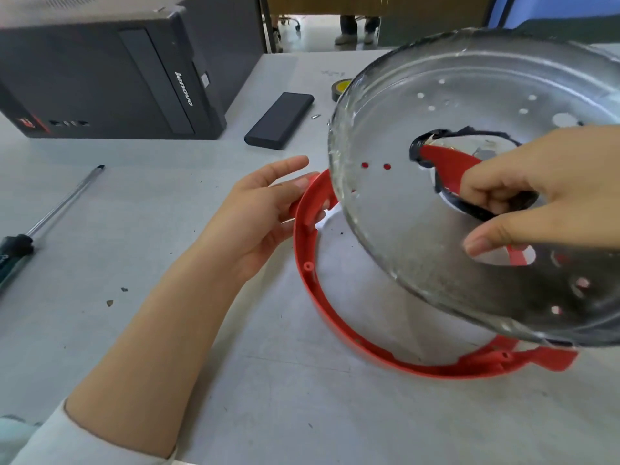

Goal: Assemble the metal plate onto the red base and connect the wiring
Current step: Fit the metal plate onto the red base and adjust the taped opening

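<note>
Table (235, 397) of pale grey fills the view, with a white sleeve (50, 437) at the near left corner. From it the left arm reaches forward to the left hand (265, 213), whose fingers lie loosely straight, with the thumb side resting against a tab on the left rim of the red base (307, 263). That base is an open ring lying flat on the table, with a second tab at its near right. Over it, tilted with its near edge low and its far edge high, hangs the metal plate (419, 229), a shallow round dish pierced with small holes. The right hand (536, 193) holds it, fingers hooked down through the black-edged central opening and thumb laid on the plate's face. To the left lies a screwdriver (50, 216). Farther back sit a dark flat block (280, 120), a tape roll (340, 88) partly hidden by the plate, and a black computer case (110, 78).
</note>
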